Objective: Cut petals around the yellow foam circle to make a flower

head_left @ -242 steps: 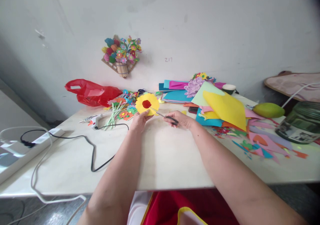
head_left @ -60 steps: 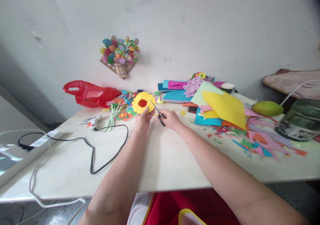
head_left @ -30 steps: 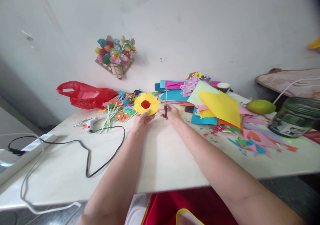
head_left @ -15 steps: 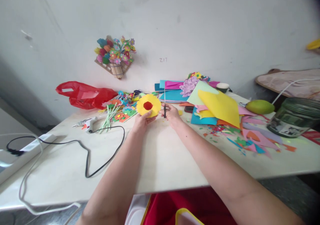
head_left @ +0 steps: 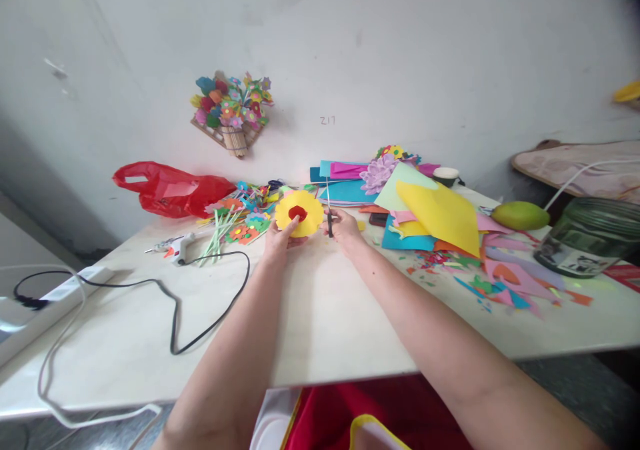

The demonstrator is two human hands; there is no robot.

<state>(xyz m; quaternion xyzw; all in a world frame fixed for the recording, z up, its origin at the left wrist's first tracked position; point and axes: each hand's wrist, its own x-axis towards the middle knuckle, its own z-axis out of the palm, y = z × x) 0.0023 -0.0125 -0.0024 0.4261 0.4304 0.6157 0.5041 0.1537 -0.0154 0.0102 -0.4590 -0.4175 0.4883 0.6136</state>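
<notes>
In the head view, the left hand [head_left: 285, 235] pinches the yellow flower [head_left: 313, 221] above the table [head_left: 345, 317], its thumb reaching further onto the red centre [head_left: 297, 211] than 0.5 seconds ago. The right hand [head_left: 345, 229] grips the scissors [head_left: 329, 223] just right of the petals, which the blades crossed 2 seconds ago, so cutting seems paused while the hold is adjusted
</notes>
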